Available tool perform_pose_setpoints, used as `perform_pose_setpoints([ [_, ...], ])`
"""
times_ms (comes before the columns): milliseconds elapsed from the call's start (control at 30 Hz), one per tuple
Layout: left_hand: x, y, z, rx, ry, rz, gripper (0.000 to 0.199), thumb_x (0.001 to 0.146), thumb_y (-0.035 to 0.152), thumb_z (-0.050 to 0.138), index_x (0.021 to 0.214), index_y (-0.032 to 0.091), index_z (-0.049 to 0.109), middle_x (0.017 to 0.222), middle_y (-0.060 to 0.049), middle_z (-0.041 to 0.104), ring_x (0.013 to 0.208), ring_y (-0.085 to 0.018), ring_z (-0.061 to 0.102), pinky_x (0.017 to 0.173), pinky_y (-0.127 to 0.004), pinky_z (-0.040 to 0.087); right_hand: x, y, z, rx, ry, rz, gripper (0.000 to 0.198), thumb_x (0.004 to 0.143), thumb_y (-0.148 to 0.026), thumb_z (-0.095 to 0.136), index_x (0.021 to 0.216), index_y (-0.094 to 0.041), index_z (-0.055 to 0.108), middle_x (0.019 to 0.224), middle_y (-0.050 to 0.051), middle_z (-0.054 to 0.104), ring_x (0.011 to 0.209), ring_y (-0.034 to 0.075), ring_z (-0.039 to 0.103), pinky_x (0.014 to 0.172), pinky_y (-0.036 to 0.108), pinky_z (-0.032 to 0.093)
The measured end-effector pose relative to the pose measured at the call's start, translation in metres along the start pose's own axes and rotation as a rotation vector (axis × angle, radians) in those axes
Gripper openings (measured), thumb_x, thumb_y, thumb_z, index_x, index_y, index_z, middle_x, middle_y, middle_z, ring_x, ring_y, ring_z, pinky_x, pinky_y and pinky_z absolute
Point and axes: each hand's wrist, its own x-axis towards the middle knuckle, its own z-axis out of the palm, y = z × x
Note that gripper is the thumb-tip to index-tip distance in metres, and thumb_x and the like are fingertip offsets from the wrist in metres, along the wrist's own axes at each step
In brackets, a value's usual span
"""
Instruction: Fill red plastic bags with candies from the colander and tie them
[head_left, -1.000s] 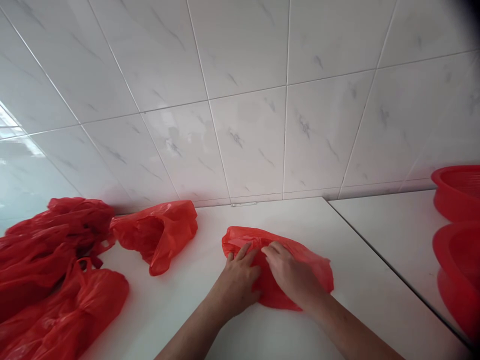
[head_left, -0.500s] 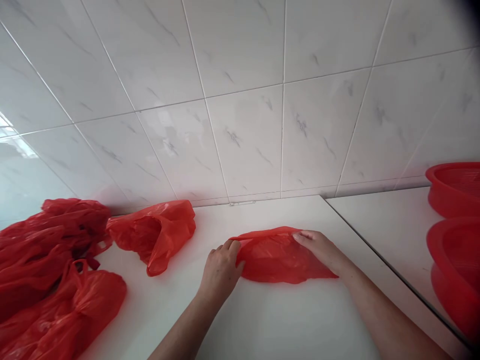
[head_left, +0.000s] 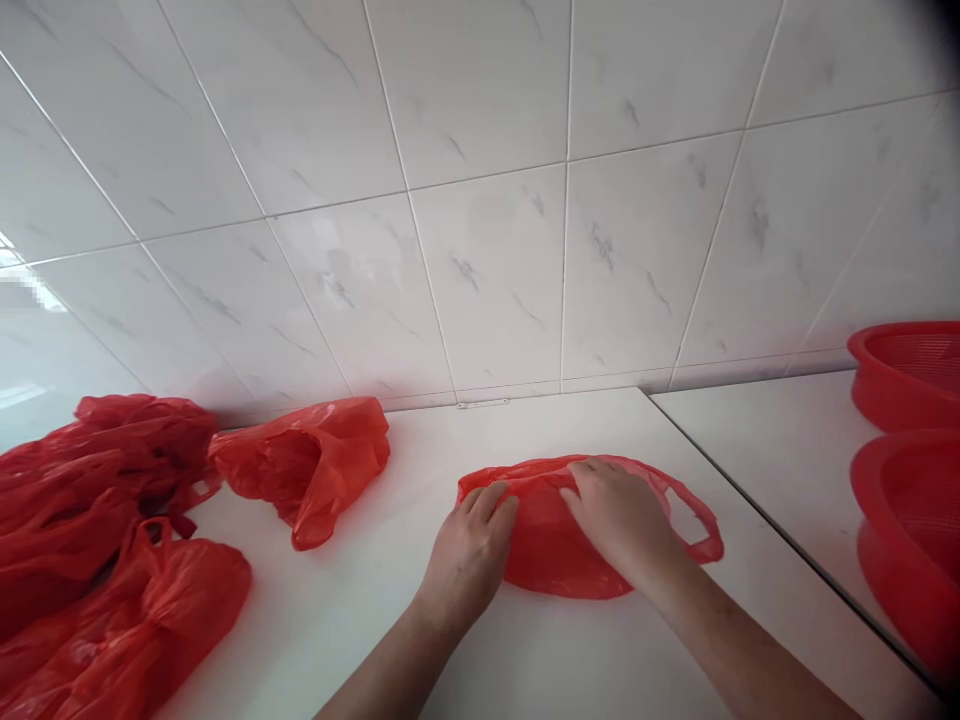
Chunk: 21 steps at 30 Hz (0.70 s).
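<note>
A white tiled wall (head_left: 525, 150) rises behind the white table (head_left: 570, 660), meeting it along the table's far edge. At the left edge of the table lies a heap of crumpled red bags (head_left: 97, 520), and just right of that heap, near the far edge, a single loose red bag (head_left: 307, 465) lies with its mouth gaping. At the right edge two red plastic baskets (head_left: 911, 450) stand, one behind the other, on a neighbouring slab set off by a dark seam. In the middle of the table, a little toward the near edge, lies the flattened red bag (head_left: 551, 545) under both hands; its long axis runs left to right, parallel to the far edge, with one looped handle (head_left: 697, 530) sticking out at its right end. The left hand (head_left: 469, 555) rests at the bag's left end, its grip spread flat with fingers apart and only the fingertips on the plastic. The right hand (head_left: 619, 520) lies palm down on the bag's middle, grip likewise open and pressing rather than pinching. The handle lies just beyond the right hand, to its right, so that hand is clearly the nearer to it; the left hand is well apart from it.
</note>
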Motion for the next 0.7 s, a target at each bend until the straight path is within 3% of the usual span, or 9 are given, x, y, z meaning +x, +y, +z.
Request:
perform_pose_setpoints([
  [100, -0.002, -0.001, 0.008, -0.038, -0.117, -0.019, 0.036, 0.078, -0.003, 0.032, 0.087, 0.019, 0.059, 0.086, -0.006, 0.064, 0.079, -0.020, 0.058, 0.070, -0.033, 0.047, -0.007, -0.020, 0.011, 0.033, 0.054, -0.139, 0.012, 0.089, -0.019, 0.049, 0.083, -0.020, 0.059, 0.081, 0.007, 0.061, 0.076, 0.022, 0.057, 0.066, 0.036, 0.045],
  [167, -0.003, -0.004, 0.010, -0.058, -0.177, -0.063, 0.035, 0.079, -0.001, 0.033, 0.089, 0.020, 0.059, 0.086, -0.005, 0.065, 0.078, -0.019, 0.059, 0.068, -0.031, 0.046, -0.013, -0.026, 0.019, 0.106, -0.010, -0.202, 0.008, 0.086, -0.017, 0.052, 0.086, -0.021, 0.060, 0.085, 0.005, 0.060, 0.078, 0.022, 0.057, 0.068, 0.036, 0.046],
  [300, -0.002, -0.013, 0.007, -0.029, -0.213, -0.307, 0.033, 0.087, 0.012, 0.036, 0.113, 0.021, 0.053, 0.121, -0.010, 0.059, 0.080, -0.019, 0.063, 0.054, -0.026, 0.043, -0.020, -0.021, 0.025, 0.292, -0.240, -0.216, 0.016, 0.080, -0.018, 0.058, 0.065, -0.020, 0.055, 0.080, 0.001, 0.056, 0.072, 0.017, 0.056, 0.061, 0.029, 0.046],
  [433, 0.000, -0.023, -0.001, 0.046, -0.096, -0.457, 0.040, 0.090, 0.022, 0.040, 0.130, 0.023, 0.041, 0.138, -0.011, 0.047, 0.084, -0.020, 0.063, 0.053, -0.027, 0.045, -0.018, -0.009, 0.019, 0.512, -0.385, -0.207, 0.021, 0.082, -0.025, 0.058, 0.062, -0.020, 0.055, 0.086, 0.000, 0.058, 0.068, 0.014, 0.057, 0.054, 0.025, 0.045],
  [600, -0.001, -0.022, -0.007, 0.133, 0.128, -0.209, 0.027, 0.088, 0.015, 0.044, 0.111, 0.020, 0.055, 0.113, -0.011, 0.061, 0.091, -0.022, 0.058, 0.066, -0.030, 0.048, -0.015, -0.009, 0.004, 0.619, -0.450, -0.169, 0.007, 0.079, -0.023, 0.058, 0.075, -0.024, 0.063, 0.086, 0.000, 0.064, 0.071, 0.016, 0.060, 0.055, 0.024, 0.045],
  [700, -0.002, -0.013, -0.005, 0.090, 0.144, -0.016, 0.026, 0.086, 0.008, 0.043, 0.105, 0.019, 0.058, 0.106, -0.009, 0.064, 0.084, -0.020, 0.057, 0.071, -0.033, 0.048, -0.013, -0.015, -0.004, 0.668, -0.397, -0.120, 0.013, 0.083, -0.024, 0.053, 0.086, -0.027, 0.066, 0.087, -0.001, 0.066, 0.079, 0.017, 0.061, 0.065, 0.026, 0.048],
])
